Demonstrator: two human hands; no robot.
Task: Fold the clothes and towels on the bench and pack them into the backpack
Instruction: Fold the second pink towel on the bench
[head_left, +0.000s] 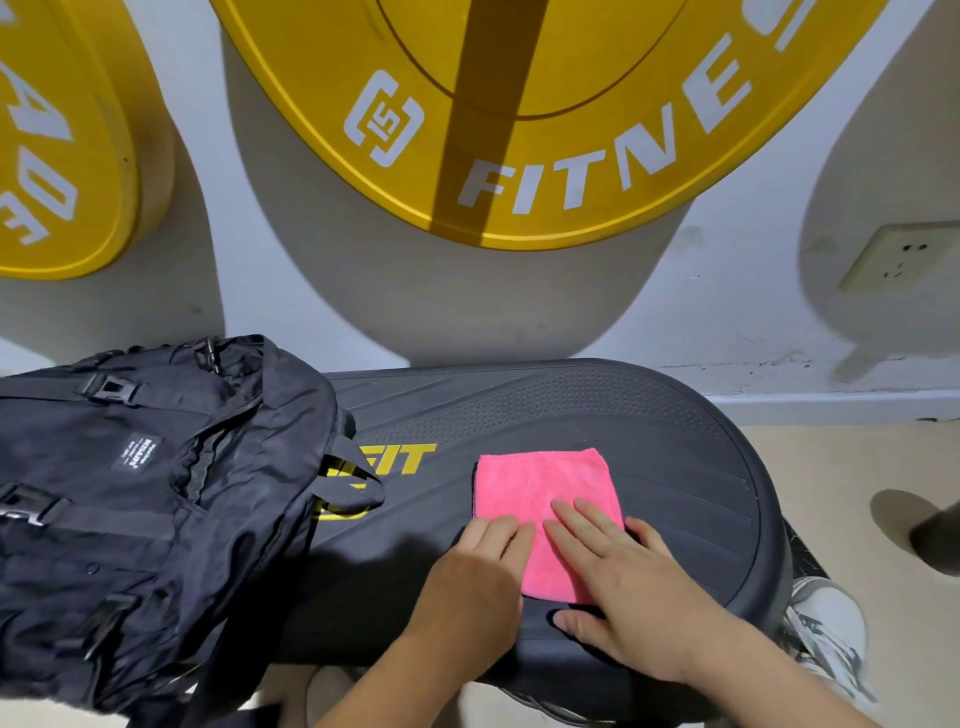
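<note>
Pink towel (540, 493) lies folded to a near-square on the desk (685, 467), its slightly longer side running roughly 12 to 6 o'clock. Right hand (623, 587) lies flat with straight fingers on the towel's 5 o'clock portion, thumb on the desk. Left hand (478, 571) rests extended fingers on the 7 o'clock edge; no pinch evident. Backpack (156, 493) sits at 9 o'clock from the towel, well apart, on the left hand's side. Judgement: folding appears complete; transfer runs toward 9 o'clock, and the bag's opening is not clearly visible.
</note>
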